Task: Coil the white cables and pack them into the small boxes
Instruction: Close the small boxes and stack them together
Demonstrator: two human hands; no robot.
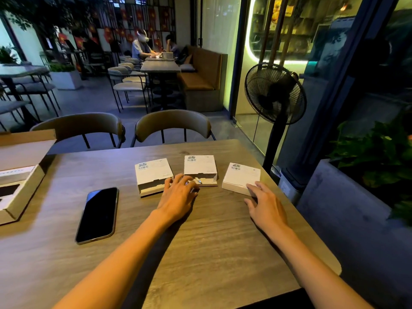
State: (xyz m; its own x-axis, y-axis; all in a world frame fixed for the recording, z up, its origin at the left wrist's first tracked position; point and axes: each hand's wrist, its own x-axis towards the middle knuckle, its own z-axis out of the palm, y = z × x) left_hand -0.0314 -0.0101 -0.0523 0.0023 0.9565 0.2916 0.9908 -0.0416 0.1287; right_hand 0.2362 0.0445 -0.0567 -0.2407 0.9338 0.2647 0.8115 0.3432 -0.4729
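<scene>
Three small white boxes stand in a row on the wooden table (200, 230). The left box (153, 175) has its near end open. The middle box (200, 168) is also open toward me, and a white cable end with a metal plug (198, 180) shows in its mouth. The right box (242, 177) is closed. My left hand (178, 195) lies between the left and middle boxes, fingers spread at the middle box's opening and touching the cable. My right hand (266, 206) rests flat on the table with its fingertips on the right box's near corner.
A black phone (98, 214) lies face up left of my left arm. A large open cardboard box (21, 175) sits at the table's left edge. Two chairs (171, 126) stand across the table, and a standing fan (275, 94) and a planter (356, 197) are at the right.
</scene>
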